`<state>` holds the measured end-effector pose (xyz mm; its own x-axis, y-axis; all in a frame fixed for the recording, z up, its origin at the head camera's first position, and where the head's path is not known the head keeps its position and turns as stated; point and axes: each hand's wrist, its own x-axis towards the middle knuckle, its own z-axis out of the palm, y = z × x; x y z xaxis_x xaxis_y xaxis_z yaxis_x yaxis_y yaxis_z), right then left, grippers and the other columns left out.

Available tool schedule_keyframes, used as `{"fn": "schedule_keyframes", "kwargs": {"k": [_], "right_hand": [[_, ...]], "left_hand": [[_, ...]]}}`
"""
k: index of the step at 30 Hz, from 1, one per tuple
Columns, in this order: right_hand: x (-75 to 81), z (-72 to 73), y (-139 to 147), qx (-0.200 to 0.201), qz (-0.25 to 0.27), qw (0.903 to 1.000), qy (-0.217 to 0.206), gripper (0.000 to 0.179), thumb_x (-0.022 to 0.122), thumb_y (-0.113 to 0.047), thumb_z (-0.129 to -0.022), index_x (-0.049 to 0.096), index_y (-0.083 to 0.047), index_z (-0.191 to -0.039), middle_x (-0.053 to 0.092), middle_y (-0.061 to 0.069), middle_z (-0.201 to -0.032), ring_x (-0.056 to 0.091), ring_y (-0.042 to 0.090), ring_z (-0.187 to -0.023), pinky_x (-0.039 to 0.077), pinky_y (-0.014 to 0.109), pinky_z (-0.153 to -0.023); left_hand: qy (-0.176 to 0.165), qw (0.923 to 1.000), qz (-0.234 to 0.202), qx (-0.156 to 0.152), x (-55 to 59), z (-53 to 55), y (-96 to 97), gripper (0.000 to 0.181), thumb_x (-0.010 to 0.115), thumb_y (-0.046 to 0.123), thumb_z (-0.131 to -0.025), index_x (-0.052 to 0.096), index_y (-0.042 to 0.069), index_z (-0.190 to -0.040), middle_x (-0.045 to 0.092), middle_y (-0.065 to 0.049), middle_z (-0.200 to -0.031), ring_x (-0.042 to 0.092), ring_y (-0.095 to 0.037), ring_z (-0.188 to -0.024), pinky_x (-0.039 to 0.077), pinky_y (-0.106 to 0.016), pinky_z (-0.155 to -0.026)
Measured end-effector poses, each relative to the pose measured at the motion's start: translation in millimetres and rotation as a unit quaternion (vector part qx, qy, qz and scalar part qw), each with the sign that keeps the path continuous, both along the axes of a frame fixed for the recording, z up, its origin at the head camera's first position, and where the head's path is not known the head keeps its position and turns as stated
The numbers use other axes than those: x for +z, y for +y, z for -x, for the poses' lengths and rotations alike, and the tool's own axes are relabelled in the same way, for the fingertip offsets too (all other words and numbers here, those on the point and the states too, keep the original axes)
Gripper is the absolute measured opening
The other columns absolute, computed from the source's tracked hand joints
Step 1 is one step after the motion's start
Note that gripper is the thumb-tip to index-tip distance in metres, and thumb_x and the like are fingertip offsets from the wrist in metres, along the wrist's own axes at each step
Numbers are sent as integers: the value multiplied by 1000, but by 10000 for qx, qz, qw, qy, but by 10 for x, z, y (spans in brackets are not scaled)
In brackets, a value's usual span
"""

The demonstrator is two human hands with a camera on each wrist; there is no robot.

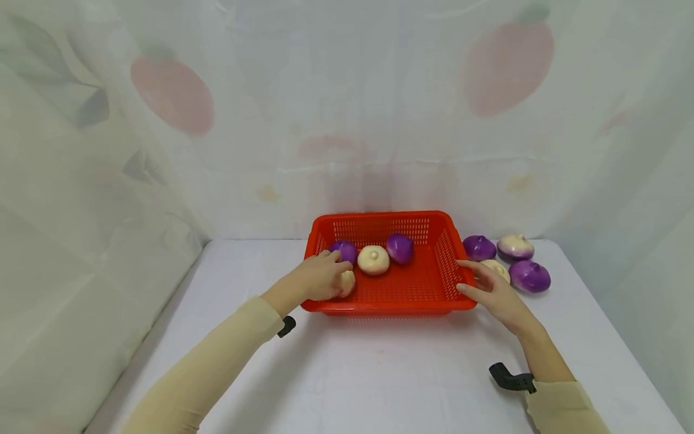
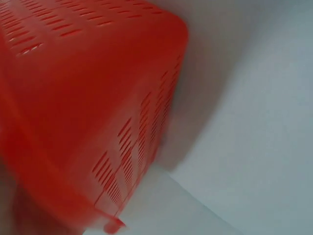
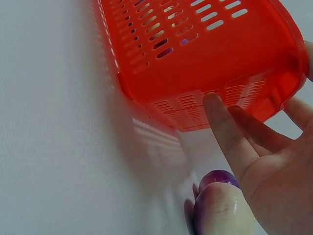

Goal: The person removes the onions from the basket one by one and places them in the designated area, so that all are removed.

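Note:
A red plastic basket [image 1: 379,304] with slotted walls stands on the white table. In it lie a pale turnip [image 1: 373,260] and purple turnips, one to the right [image 1: 400,248] and one to the left [image 1: 344,250]. My left hand [image 1: 320,277] reaches over the basket's left side, its fingers bent over another pale turnip [image 1: 347,283]; the left wrist view hides this grasp behind the basket wall. At the right rim is my right hand [image 1: 496,294], thumb and fingers spread apart. Its fingers [image 3: 230,132] lie against the basket's outside in the right wrist view.
Right of the basket several turnips lie on the table: a purple one [image 1: 479,248], a pale-topped one [image 1: 516,246], another purple one [image 1: 530,276] and a pale one [image 1: 499,271] partly behind my right hand. A patterned white curtain [image 1: 379,108] hangs behind the table.

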<state>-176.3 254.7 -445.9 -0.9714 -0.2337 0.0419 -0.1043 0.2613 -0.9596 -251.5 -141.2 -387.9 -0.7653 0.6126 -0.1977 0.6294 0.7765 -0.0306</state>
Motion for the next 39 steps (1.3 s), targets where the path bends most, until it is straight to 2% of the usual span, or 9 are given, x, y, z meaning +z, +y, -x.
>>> {"fn": "schedule_keyframes", "kwargs": {"k": [4, 10, 14, 18, 25, 29, 34, 39], "right_hand": [[13, -8, -3, -17, 0, 10000, 6, 60, 65, -24, -101, 42, -7, -153, 35, 21, -155, 43, 47, -135, 50, 19, -91], [3, -18, -18, 5, 106, 9999, -47, 59, 66, -24, -101, 42, -8, -152, 36, 20, -155, 43, 46, -135, 51, 20, -91], [-14, -21, -34, 3, 129, 9999, -85, 60, 66, -24, -101, 41, -8, -153, 36, 20, -155, 43, 46, -136, 51, 21, -91], [-22, -17, -39, -4, 101, 9999, -103, 60, 66, -25, -101, 42, -9, -153, 36, 20, -156, 43, 46, -137, 51, 21, -91], [-19, -7, -37, 23, 140, 9999, -59, 59, 65, -23, -101, 42, -8, -152, 37, 20, -155, 44, 45, -135, 52, 22, -91], [-9, -2, -31, 12, 98, 9999, -42, 59, 66, -24, -101, 42, -8, -152, 37, 21, -155, 44, 45, -135, 52, 21, -91], [3, 4, -17, -40, -7, 10000, -47, 60, 66, -26, -100, 42, -9, -153, 37, 20, -155, 44, 46, -136, 51, 20, -91], [-1, 2, -10, -28, 42, 10000, -62, 60, 66, -25, -100, 41, -8, -153, 36, 21, -155, 43, 46, -136, 51, 20, -91]], "left_hand": [[-238, 9997, 93, 58, -55, 28, 78, 33, 51, 36, -103, 62, 23, -132, 55, -12, -130, 53, -33, -118, 51, -50, -96], [-179, 9983, 555, 92, -141, 46, 134, 40, 69, 35, -94, 58, 24, -131, 52, -10, -130, 54, -30, -120, 56, -48, -91], [-138, 9983, 546, 146, -201, 45, 133, 31, 62, 35, -98, 57, 24, -128, 51, -9, -124, 54, -27, -112, 57, -46, -85], [-133, 9983, 554, 109, -219, 45, 128, 35, 60, 35, -99, 56, 24, -131, 50, -10, -124, 54, -28, -113, 58, -48, -85], [-122, 9995, 295, 83, -95, 30, 125, 49, 73, 32, -87, 56, 24, -133, 51, -13, -129, 50, -34, -124, 56, -52, -89], [-163, 9998, 114, 52, -18, 17, 118, 62, 79, 33, -83, 55, 26, -140, 49, -12, -134, 45, -35, -131, 54, -54, -92], [3, 10000, -56, -40, 98, 4, 98, 67, 83, 33, -80, 57, 25, -141, 49, -10, -134, 46, -30, -125, 56, -47, -88], [235, 9996, -147, -113, 230, -9, 37, 66, 81, 32, -79, 58, 23, -140, 49, -12, -135, 47, -29, -121, 57, -42, -84]]}}
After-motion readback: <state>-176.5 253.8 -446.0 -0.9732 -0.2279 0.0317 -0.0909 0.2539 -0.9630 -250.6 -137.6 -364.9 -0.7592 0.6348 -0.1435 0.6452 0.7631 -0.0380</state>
